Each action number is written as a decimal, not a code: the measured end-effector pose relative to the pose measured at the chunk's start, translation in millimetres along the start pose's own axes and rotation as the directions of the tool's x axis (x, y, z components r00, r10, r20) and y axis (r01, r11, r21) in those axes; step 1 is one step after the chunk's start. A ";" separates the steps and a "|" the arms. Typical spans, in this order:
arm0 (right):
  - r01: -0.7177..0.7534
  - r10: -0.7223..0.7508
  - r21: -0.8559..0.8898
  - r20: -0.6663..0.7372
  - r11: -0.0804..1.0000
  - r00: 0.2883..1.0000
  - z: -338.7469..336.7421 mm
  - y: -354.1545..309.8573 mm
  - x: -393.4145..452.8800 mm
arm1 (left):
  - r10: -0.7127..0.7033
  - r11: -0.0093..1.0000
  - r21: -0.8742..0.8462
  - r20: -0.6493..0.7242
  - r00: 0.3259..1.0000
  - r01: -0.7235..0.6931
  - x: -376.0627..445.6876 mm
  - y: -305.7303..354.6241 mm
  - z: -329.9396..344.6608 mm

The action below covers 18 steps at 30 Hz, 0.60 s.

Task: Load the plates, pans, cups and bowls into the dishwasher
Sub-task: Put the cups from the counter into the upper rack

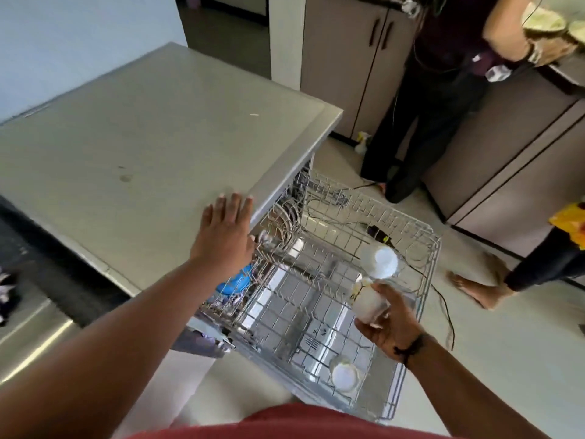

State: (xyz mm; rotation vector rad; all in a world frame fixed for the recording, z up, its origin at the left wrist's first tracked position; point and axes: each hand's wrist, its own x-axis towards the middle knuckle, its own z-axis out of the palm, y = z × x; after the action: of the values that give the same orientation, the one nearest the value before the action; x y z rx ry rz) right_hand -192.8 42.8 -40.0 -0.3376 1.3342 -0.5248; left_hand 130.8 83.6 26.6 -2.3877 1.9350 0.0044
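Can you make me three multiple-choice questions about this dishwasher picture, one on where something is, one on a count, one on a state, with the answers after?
1. Where does the left hand rest?
A. on the top of the dishwasher
B. inside the rack
C. on the floor

2. How many white cups already sit in the pulled-out rack, apart from the one being held?
A. none
B. two
C. five

3. What is the right hand doing?
A. hanging free
B. gripping a white cup above the rack
C. pushing the rack shut

Answers:
1 A, the fingers lie flat on the steel top near its front edge.
2 B, one cup stands at the far right, another at the near edge.
3 B, the fingers curl round the cup over the right side of the rack.
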 end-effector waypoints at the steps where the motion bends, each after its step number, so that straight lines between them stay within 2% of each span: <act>1: -0.016 0.015 -0.078 -0.013 0.997 1.000 0.2 4.0 8.3 | 0.006 1.000 0.008 -0.004 1.000 -0.006 -0.5 0.6 -1.0; 4: -0.035 0.036 -0.392 -0.006 0.919 0.999 5.5 23.8 28.2 | 0.011 1.000 0.026 -0.006 1.000 -0.011 -1.9 2.0 -2.5; 6: 0.034 -0.031 -0.599 0.016 0.800 0.999 10.1 40.2 40.5 | 0.002 1.000 0.027 -0.001 1.000 -0.002 0.2 2.5 -1.9; 7: 0.098 -0.086 -0.703 0.053 0.704 0.995 13.0 48.2 45.1 | -0.007 1.000 0.021 0.002 1.000 0.007 0.9 2.2 -1.1; 8: 0.176 -0.143 -0.825 0.117 0.536 0.983 15.6 55.5 48.3 | -0.013 1.000 0.017 0.001 1.000 0.013 0.9 2.1 -0.6; 9: 0.249 -0.179 -0.929 0.205 0.275 0.962 18.0 62.2 51.0 | -0.014 1.000 0.018 -0.002 1.000 0.014 0.8 2.0 -0.8; 10: 0.305 -0.180 -0.952 0.303 -0.017 0.936 20.2 70.1 54.5 | -0.015 1.000 0.023 -0.001 1.000 0.015 0.8 1.7 -0.4; 11: 0.348 -0.157 -0.899 0.396 -0.266 0.905 22.2 78.0 57.8 | -0.016 1.000 0.027 0.000 1.000 0.016 1.1 1.9 -0.5; 12: 0.378 -0.110 -0.816 0.466 -0.438 0.878 24.3 86.0 60.5 | -0.019 0.999 0.029 0.002 1.000 0.019 1.1 1.8 -0.8; 13: 0.397 -0.054 -0.743 0.500 -0.539 0.864 26.3 93.5 63.5 | -0.022 0.999 0.031 0.003 1.000 0.022 1.0 1.8 -1.3; 15: 0.419 0.036 -0.665 0.508 -0.618 0.860 29.3 105.6 68.4 | -0.025 0.999 0.034 0.002 1.000 0.024 0.8 2.5 -2.3; 18: 0.438 0.114 -0.622 0.490 -0.649 0.864 36.0 119.2 74.4 | -0.026 0.999 0.028 -0.002 1.000 0.026 0.7 3.1 -1.2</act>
State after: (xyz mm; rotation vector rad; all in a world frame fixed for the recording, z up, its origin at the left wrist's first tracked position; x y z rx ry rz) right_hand -127.0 100.2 -155.8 -2.4606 0.8404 0.8806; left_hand 127.9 82.3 27.6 -2.3952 1.8920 -0.0259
